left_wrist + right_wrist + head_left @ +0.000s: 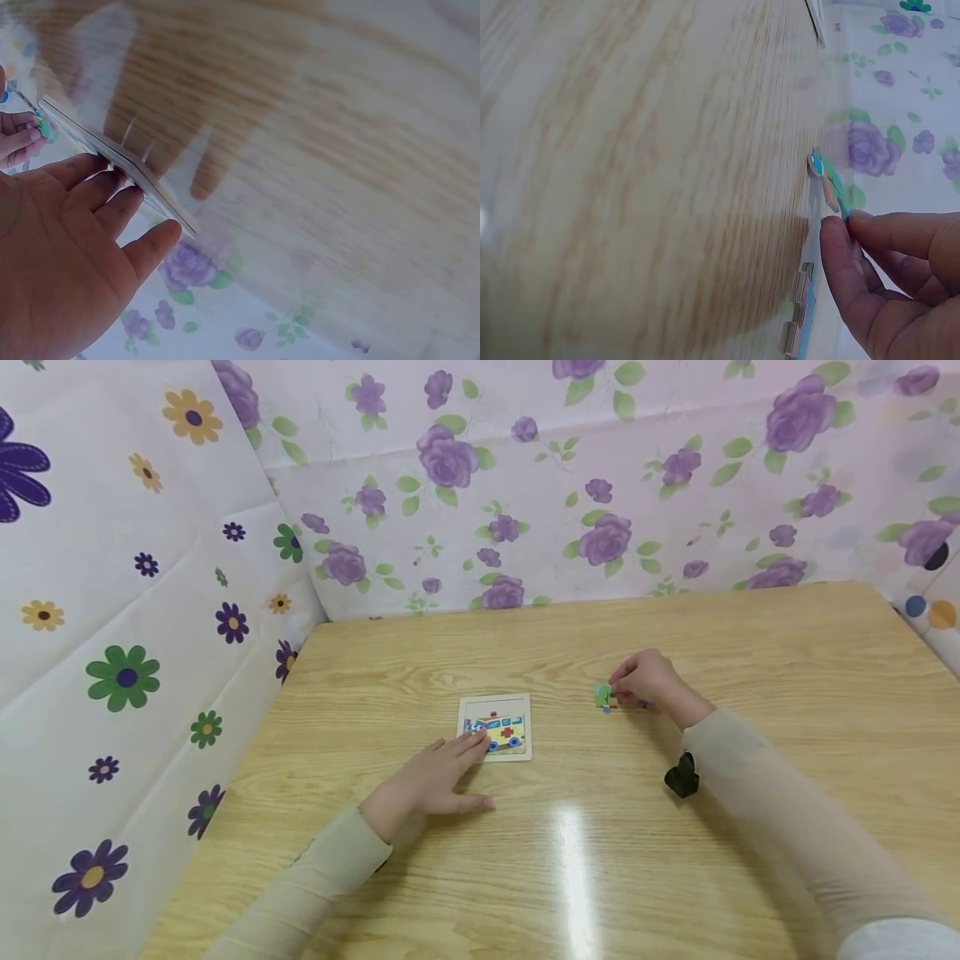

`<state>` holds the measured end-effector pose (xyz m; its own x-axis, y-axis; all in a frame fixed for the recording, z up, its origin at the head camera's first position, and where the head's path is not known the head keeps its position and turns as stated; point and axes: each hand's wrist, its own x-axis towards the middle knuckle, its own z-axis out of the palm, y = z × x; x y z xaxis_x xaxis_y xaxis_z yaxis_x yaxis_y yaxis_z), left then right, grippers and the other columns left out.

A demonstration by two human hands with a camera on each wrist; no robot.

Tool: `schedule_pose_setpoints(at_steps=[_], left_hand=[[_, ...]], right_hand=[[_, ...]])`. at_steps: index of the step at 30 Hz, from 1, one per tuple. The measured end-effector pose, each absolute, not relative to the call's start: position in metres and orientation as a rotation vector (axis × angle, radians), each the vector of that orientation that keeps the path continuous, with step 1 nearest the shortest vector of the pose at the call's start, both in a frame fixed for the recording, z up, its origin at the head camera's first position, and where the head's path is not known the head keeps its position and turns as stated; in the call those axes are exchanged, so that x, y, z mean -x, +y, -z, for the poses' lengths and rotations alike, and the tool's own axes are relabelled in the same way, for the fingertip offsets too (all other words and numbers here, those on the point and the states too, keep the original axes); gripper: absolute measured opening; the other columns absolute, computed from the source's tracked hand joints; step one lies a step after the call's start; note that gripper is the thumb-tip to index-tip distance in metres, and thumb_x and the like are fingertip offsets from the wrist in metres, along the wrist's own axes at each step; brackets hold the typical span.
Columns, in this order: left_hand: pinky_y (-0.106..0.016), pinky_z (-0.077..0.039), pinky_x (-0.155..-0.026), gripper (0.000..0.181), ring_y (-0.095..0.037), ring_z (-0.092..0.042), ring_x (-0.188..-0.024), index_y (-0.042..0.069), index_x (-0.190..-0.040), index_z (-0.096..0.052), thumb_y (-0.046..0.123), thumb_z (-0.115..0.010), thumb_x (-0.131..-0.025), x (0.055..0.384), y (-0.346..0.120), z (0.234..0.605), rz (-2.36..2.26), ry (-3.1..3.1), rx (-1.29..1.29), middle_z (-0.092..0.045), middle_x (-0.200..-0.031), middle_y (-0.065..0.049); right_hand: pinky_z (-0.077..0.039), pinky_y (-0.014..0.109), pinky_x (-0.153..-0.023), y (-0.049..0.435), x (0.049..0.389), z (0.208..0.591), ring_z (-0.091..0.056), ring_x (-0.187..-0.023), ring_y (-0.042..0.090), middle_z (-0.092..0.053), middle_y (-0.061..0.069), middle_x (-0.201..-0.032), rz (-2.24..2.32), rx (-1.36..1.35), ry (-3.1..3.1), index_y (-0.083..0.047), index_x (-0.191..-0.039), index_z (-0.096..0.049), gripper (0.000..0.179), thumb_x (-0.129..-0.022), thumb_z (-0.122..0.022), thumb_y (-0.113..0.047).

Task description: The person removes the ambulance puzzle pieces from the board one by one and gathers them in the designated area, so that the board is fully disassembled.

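Observation:
A white-framed jigsaw board (525, 752) lies on the table, with a yellow ambulance with a red cross and blue wheels in its lower part. My left hand (435, 777) rests its straight fingertips on the board's lower left, thumb spread out. In the left wrist view, the fingers of the left hand (67, 240) touch the board (139, 169) at its edge. To the right, my right hand (648, 681) pinches a green jigsaw piece (602, 695) between thumb and fingertips. The right wrist view shows this green piece (834, 180) tilted, beside the right hand (900, 262).
More jigsaw pieces (801, 311) lie on the table below the right hand, mostly hidden by it in the head view. A black object (682, 776) is at the right sleeve's cuff. Flowered cloth (450, 543) hangs behind the wooden table (600, 877) and at its left.

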<state>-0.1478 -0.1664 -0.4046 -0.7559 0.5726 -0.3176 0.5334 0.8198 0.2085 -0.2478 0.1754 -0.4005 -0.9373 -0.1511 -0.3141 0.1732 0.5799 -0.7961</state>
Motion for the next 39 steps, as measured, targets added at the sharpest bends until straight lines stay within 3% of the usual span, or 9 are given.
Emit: schedule_pose_setpoints(at_steps=[18,26,33,39], left_hand=[[-0.052,-0.019,-0.116,0.09,-0.026,-0.017,-0.146,0.008,-0.152,-0.02,0.062,-0.052,-0.088,0.147,-0.167,0.408,-0.159,2.651,-0.867,-0.016,-0.159,-0.007],[-0.052,-0.019,-0.116,0.09,-0.025,-0.016,-0.147,0.009,-0.153,-0.019,0.063,-0.051,-0.088,0.147,-0.168,0.408,-0.143,2.651,-0.869,-0.015,-0.159,-0.006],[-0.053,-0.018,-0.116,0.091,-0.024,-0.012,-0.147,0.012,-0.153,-0.017,0.065,-0.05,-0.087,0.144,-0.167,0.406,-0.169,2.641,-0.875,-0.011,-0.16,-0.005],[-0.055,-0.014,-0.116,0.086,-0.026,-0.009,-0.148,0.021,-0.154,-0.018,0.064,-0.05,-0.087,0.142,-0.164,0.407,-0.239,2.63,-0.894,-0.008,-0.161,-0.007]], right_hand=[[-0.051,0.027,-0.061,0.173,0.24,0.395,-0.061,-0.071,0.017,-0.069,0.013,-0.088,1.225,-0.004,2.604,0.007,-0.105,-0.068,0.024,-0.088,-0.056,-0.006],[-0.053,0.031,-0.072,0.152,0.235,0.391,-0.064,-0.09,0.027,-0.066,0.023,-0.108,1.206,0.148,2.671,0.006,-0.106,-0.068,0.025,-0.09,-0.059,-0.012],[-0.052,0.036,-0.078,0.124,0.231,0.393,-0.062,-0.094,0.03,-0.067,0.021,-0.107,1.219,0.324,2.676,0.006,-0.108,-0.068,0.025,-0.09,-0.061,-0.01],[-0.053,0.038,-0.081,0.101,0.226,0.397,-0.064,-0.096,0.03,-0.068,0.02,-0.106,1.247,0.478,2.634,0.006,-0.108,-0.067,0.023,-0.09,-0.063,-0.007]])
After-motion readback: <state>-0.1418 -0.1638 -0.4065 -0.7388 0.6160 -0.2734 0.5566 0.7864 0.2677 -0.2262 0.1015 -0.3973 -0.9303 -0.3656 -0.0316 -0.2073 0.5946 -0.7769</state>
